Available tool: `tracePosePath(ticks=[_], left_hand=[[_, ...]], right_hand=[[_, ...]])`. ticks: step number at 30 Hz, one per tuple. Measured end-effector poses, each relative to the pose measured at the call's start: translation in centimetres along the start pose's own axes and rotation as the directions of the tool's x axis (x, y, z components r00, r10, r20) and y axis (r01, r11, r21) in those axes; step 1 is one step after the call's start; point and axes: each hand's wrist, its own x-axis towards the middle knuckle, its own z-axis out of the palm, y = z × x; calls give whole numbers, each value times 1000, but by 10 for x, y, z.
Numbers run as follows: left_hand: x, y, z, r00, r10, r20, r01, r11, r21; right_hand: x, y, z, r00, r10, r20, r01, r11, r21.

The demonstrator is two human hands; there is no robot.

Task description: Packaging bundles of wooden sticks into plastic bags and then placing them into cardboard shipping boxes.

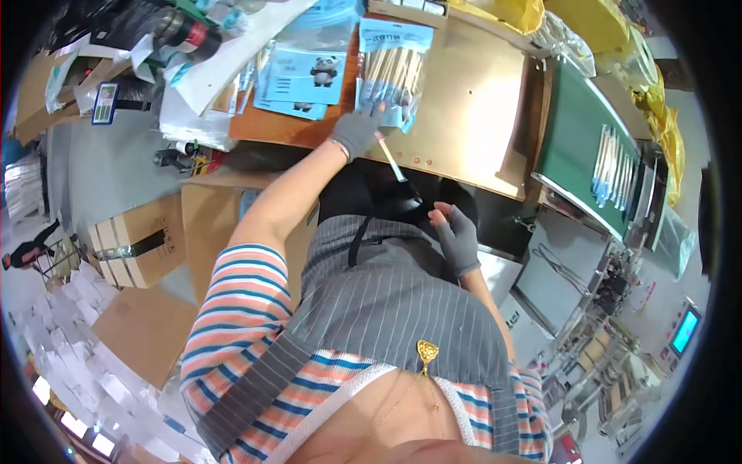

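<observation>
My left hand (358, 133), in a grey fingerless glove, reaches to the table's front edge. Its fingertips lie at the lower left edge of a clear and blue bag (393, 66) full of slim pale sticks. One slim pale stick (393, 159) slants down from its thumb, over my lap, and the hand appears closed on its upper end. My right hand (458, 238), gloved the same way, hangs above my striped apron (402, 301), right of the stick's lower end. Its fingers are loosely bent and apart, with nothing visible between them.
Flat blue bags with a panda print (301, 73) lie left of the filled bag. To its right is a shiny tan board (471, 100). Several wrapped sticks (614, 168) rest on a green surface (568, 139) farther right. Cardboard boxes (143, 243) stand at the left.
</observation>
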Motion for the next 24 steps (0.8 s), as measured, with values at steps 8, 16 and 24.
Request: tracePosePath(ticks=[8,16,24], left_hand=[[-169,24,-53,793,-437,424,582,749,-316],[-412,146,-50,432,-692,579,901,296,-318],[-501,166,-93,279,-674,684,960,213,-181]], right_hand=[[-7,-3,49,997,66,-32,-73,921,-382],[154,91,134,904,422,75,-420,907,-35],[298,37,173,784,-520,340,609,532,-589]])
